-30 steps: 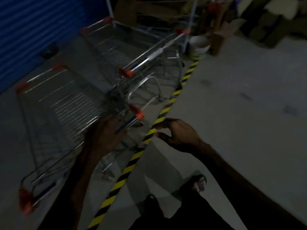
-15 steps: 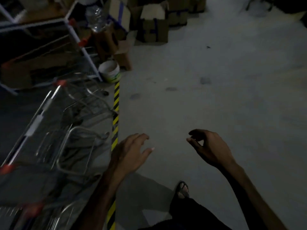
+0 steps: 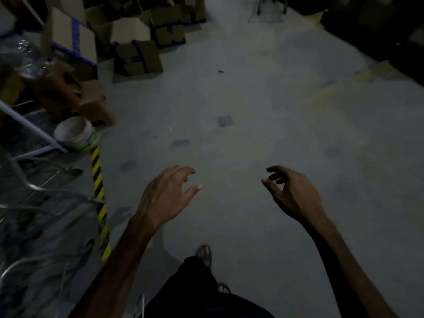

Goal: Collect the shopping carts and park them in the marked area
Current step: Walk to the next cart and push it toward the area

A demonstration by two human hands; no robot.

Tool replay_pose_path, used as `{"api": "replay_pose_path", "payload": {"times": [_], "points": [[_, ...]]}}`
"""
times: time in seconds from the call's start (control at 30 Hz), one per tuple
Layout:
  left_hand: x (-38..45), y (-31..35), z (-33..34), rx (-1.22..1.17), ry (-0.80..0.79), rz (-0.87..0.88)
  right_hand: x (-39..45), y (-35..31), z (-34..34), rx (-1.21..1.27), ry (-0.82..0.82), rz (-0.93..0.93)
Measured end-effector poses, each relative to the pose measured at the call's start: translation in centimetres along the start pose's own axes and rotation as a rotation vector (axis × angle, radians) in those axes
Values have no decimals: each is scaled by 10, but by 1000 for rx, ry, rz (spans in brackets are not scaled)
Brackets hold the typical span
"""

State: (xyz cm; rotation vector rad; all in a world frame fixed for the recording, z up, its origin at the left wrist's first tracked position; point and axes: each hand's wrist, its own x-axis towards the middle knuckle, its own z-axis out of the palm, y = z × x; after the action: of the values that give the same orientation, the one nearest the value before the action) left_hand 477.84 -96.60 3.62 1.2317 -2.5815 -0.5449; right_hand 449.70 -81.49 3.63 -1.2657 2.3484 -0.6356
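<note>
Chrome wire of the shopping carts (image 3: 43, 203) shows blurred at 8–9 o'clock, inside the yellow-black tape line (image 3: 99, 187) that seems to mark the parking area; frames lie to the left of the tape, so at least those look parked, tho how many carts sit there can't be told thru the blur; a further wire shape at 12–1 o'clock, far end of the floor (image 3: 252, 134), may be another cart (image 3: 266, 10) — too dark & cropped to be sure.

Left hand (image 3: 167, 198) hangs over bare concrete just right of the tape, fingers apart & loosely bent, holding nothing; right hand (image 3: 291, 193) at 3 o'clock of it, well apart, fingers relaxed & curled a bit, also empty; neither touches a cart.

Outward: white bucket (image 3: 75, 134) at the tape's far end, approx 10 o'clock; brown stool-like thing (image 3: 75, 97) behind it; cardboard boxes (image 3: 135, 58) stacked at 11 o'clock; sandalled foot (image 3: 204, 253) at 6 o'clock.

Step, as I judge it: between carts — one batch in, person facing open floor; next move calls for walking to the far end, checking that wire shape, taking its handle w/ both hands & steering back across the tape w/o clipping the bucket.
</note>
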Motion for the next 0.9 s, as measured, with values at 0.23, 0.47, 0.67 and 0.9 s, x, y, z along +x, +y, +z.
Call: {"api": "replay_pose_path", "payload": {"times": [0.23, 0.47, 0.67, 0.9], "points": [[148, -11, 38, -93, -41, 41, 119, 15, -10, -15, 44, 74], [330, -29, 43, -138, -52, 49, 287, -5, -36, 0, 40, 113], [499, -24, 33, -124, -93, 166, 416, -14, -75, 48, 137, 153], [667, -12, 61, -105, -115, 245, 553, 22, -99, 88, 196, 196]]}}
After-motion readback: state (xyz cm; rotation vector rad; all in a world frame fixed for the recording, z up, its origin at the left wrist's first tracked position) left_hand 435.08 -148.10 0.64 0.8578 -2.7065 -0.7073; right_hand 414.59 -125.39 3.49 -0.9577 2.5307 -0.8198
